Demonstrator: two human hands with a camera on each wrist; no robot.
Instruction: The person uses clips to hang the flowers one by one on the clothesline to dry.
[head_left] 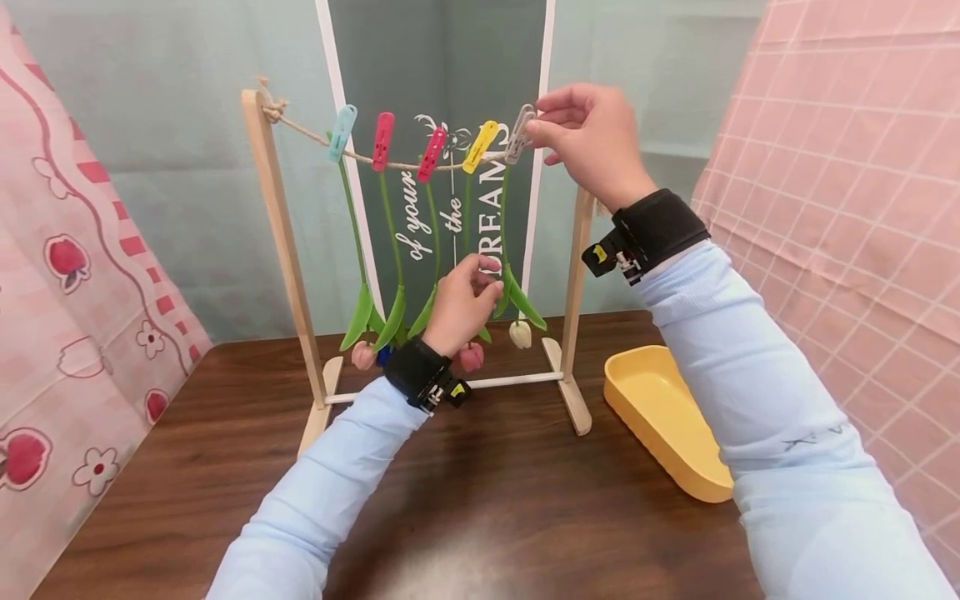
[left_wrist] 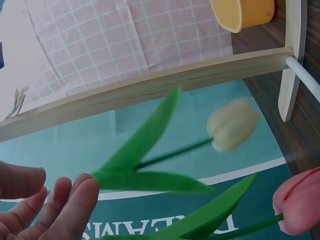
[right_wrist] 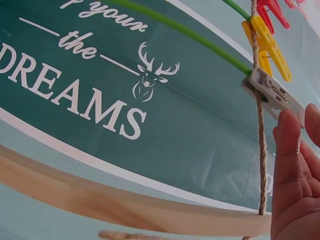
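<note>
A rope [head_left: 446,167] strung across a wooden frame carries several coloured clothespins, each with an artificial tulip hanging head down. My right hand [head_left: 592,137] pinches the handle end of the grey clothespin [right_wrist: 275,92] between thumb and fingertips. That clothespin's other end clips a green stem [right_wrist: 200,40] to the rope. Below it hangs the white tulip [left_wrist: 234,125], slightly blurred. My left hand [head_left: 461,304] is beside the tulip's leaves, fingers loosely bent with a gap to the thumb, holding nothing. A pink tulip [left_wrist: 300,202] hangs close by, partly behind the left hand in the head view.
The yellow clothespin [head_left: 480,147] sits just left of the grey one, then red ones [head_left: 383,142] and a light blue one [head_left: 342,133]. A yellow tray [head_left: 660,400] lies right of the frame's foot [head_left: 567,392] on the brown table [head_left: 487,492]. Behind hangs a lettered banner.
</note>
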